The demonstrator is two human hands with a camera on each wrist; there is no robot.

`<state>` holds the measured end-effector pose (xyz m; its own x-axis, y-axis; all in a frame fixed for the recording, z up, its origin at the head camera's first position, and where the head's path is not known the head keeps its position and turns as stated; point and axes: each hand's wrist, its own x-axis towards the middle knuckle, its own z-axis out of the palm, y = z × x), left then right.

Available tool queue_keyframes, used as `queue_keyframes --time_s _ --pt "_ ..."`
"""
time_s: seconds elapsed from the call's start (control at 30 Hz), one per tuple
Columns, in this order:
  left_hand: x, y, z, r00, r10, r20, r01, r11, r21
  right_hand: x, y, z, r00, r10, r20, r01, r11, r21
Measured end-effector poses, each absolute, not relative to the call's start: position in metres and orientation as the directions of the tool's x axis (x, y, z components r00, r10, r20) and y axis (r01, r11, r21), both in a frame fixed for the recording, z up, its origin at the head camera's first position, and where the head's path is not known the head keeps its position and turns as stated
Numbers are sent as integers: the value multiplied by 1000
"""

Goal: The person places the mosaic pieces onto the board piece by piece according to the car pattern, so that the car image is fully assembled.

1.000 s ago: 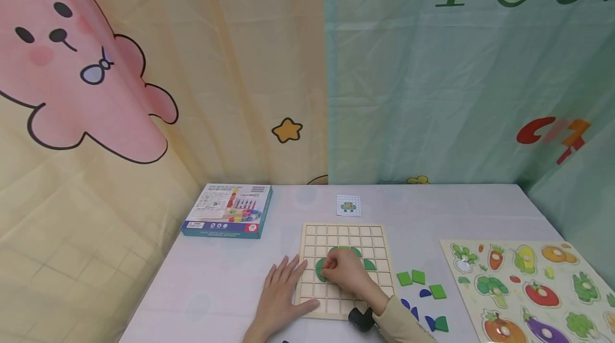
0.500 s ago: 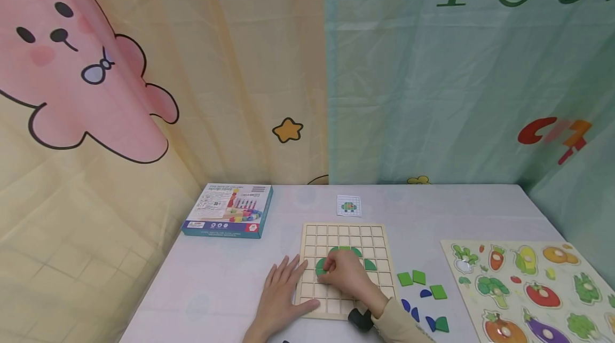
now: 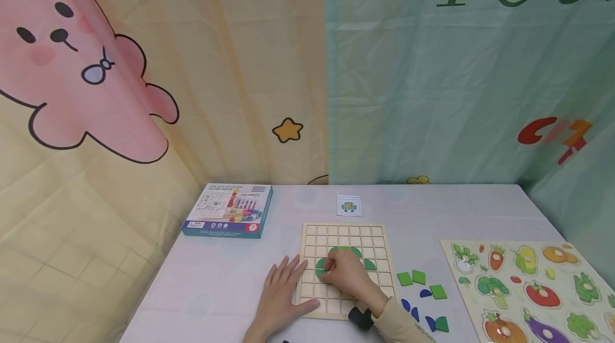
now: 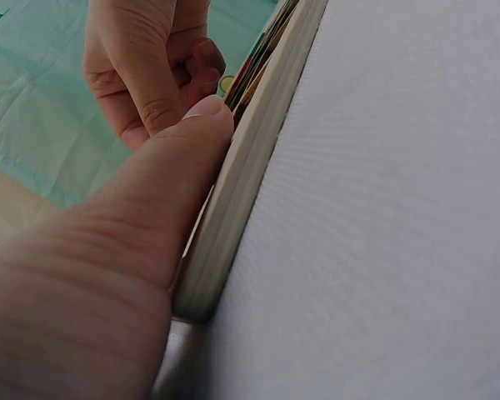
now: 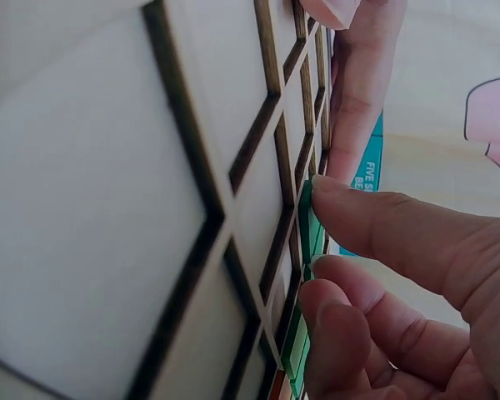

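Observation:
My left hand (image 3: 283,292) lies with spread fingers at the left edge of the wooden grid board (image 3: 346,232). In the left wrist view its thumb (image 4: 171,179) rests along the board's edge. My right hand (image 3: 348,273) is over the board's middle, fingers curled. In the right wrist view, its thumb and index fingertip pinch a green quarter-circle piece (image 5: 311,218) lying in a grid cell. Other green pieces (image 3: 369,265) sit in cells above and to the right of this hand; the hand hides some cells.
Loose green squares (image 3: 418,277) and blue pieces (image 3: 425,293) lie right of the board. A small pattern card (image 3: 348,205) is behind it. A boxed set (image 3: 228,211) stands at the back left, and a vegetable puzzle board (image 3: 523,289) lies at the right.
The right hand's thumb and fingertips shift slightly at the left green pieces, uncovering and covering a little of them. The left hand stays in place.

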<state>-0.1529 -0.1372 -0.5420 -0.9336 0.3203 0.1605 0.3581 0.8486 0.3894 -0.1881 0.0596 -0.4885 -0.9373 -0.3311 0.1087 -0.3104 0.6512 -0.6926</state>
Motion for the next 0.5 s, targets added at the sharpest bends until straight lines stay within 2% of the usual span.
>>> queue_keyframes --time_s 0.33,0.5 --pt "-152 -137 -542 -934 320 158 357 849 390 -187 69 -484 -938 -335 90 -298 644 -704" --pt "-153 -137 -541 -938 316 142 347 851 394 -181 90 -473 -950 -301 81 -275 689 -671"
